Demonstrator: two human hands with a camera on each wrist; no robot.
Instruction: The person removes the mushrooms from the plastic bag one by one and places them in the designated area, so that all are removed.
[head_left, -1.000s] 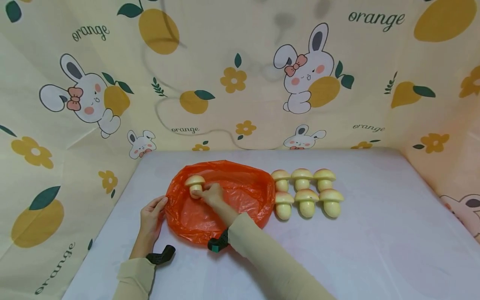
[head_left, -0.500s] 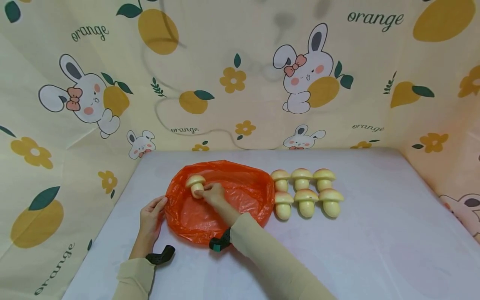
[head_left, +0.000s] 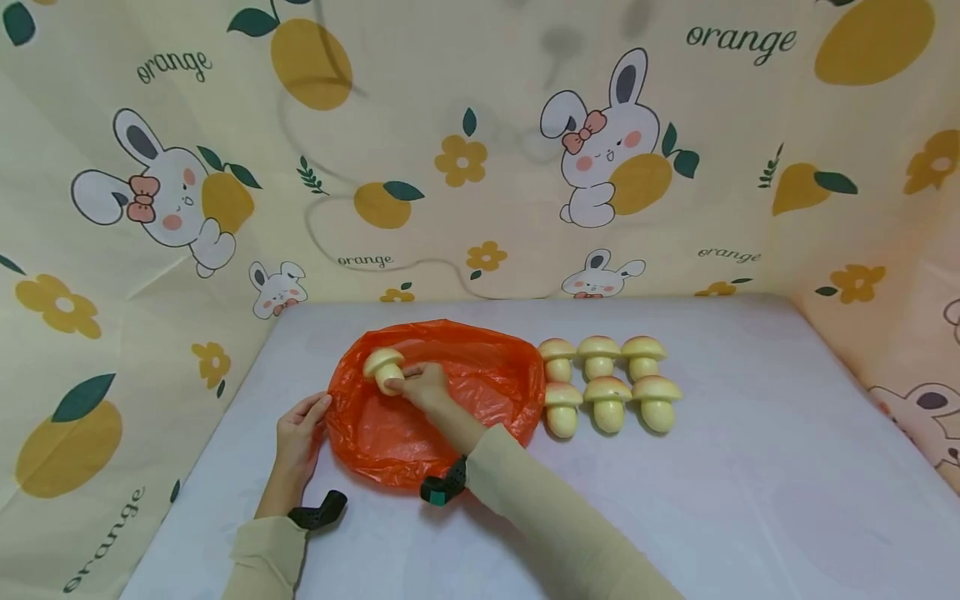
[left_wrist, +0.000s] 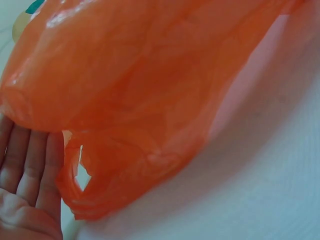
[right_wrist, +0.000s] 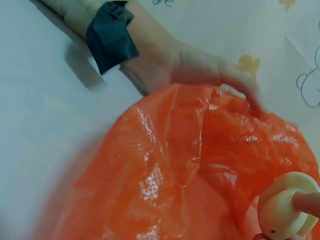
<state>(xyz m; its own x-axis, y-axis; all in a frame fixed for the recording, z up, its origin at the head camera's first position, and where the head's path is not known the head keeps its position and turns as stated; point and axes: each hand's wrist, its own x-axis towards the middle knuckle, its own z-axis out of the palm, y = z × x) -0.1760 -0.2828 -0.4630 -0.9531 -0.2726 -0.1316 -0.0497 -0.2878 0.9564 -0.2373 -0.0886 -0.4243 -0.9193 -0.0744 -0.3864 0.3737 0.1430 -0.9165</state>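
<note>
In the head view an orange-red plastic bag (head_left: 435,450) stands with its mouth spread wide. My right hand (head_left: 427,387) reaches inside it and pinches the stem of a pale yellow toy mushroom (head_left: 383,364), whose cap leans to the left. At the bag's left rim is my left hand (head_left: 298,429), holding the plastic edge. The left wrist view shows that hand's fingers (left_wrist: 34,160) lying fairly straight along the outside of the bag. From the right wrist, the mushroom (right_wrist: 282,212) shows a small dark hole, with fingertips of the right hand on it.
Just right of the bag, several more toy mushrooms (head_left: 607,404) lie in two rows on the pale table (head_left: 750,467). A cloth printed with rabbits and oranges (head_left: 480,100) hangs behind and at both sides. Each wrist wears a black camera mount (head_left: 318,510).
The mushroom in my right hand has tilted further left, and the hand has shifted only slightly. My left hand keeps its place at the bag's rim. The head view has turned a little.
</note>
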